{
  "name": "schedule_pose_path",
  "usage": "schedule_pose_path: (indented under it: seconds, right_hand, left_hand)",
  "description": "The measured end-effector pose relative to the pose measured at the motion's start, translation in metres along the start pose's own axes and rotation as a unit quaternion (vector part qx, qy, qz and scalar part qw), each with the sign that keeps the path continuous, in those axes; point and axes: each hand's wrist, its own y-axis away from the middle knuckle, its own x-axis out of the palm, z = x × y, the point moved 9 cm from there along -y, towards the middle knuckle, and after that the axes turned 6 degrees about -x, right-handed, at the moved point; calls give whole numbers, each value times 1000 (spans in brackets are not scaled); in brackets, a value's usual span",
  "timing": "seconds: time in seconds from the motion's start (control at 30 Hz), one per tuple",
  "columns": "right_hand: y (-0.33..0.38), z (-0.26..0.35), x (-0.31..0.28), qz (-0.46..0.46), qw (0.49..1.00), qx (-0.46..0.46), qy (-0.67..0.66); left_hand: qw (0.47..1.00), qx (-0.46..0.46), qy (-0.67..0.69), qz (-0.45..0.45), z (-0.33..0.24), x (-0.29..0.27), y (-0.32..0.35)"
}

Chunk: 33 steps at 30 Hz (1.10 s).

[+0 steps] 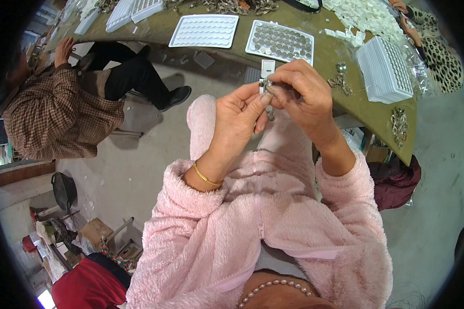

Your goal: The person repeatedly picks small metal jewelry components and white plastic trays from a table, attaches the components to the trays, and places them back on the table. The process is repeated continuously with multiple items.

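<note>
My left hand (237,116) and my right hand (301,90) meet in front of my chest, above my lap. Between their fingertips they pinch a small white rectangular piece (267,69) with a little metal part (269,114) hanging under it. Both thumbs press on the piece. I wear a fluffy pink jacket, with a gold bangle (206,177) on the left wrist. Just beyond my hands, on the olive table (345,98), lies a white tray of round metal discs (280,41).
An empty white dimpled tray (204,31) lies left of the disc tray. A stack of white trays (384,69) and metal chain pieces (340,80) sit at the right. A person in a checked jacket (56,116) sits at the left. Boxes and bags stand on the floor.
</note>
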Motion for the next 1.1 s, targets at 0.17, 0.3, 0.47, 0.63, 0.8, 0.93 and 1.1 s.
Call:
schedule_pose_path:
  seconds: [0.17, 0.3, 0.47, 0.63, 0.8, 0.93, 1.1]
  right_hand:
    - [13, -20, 5, 54, 982, 142, -116]
    - [14, -16, 5, 60, 982, 127, -123]
    - [11, -3, 2, 2, 998, 56, -40]
    - [18, -7, 0, -54, 986, 118, -102]
    - [13, 4, -2, -32, 998, 44, -7]
    - [8, 6, -2, -20, 1000, 15, 3]
    - [6, 10, 1, 1, 999, -6, 52]
  left_hand:
    - [1000, 3, -20, -2, 0, 1, 5]
    - [997, 9, -67, -24, -2, -5, 8]
    - [996, 43, -71, -43, -8, -11, 6]
    - [994, 73, -43, -66, -11, -13, 5]
    - [998, 40, -30, -27, -6, -5, 5]
    - [998, 47, -28, -20, -8, -3, 5]
    - [996, 53, -57, -33, -11, -2, 7]
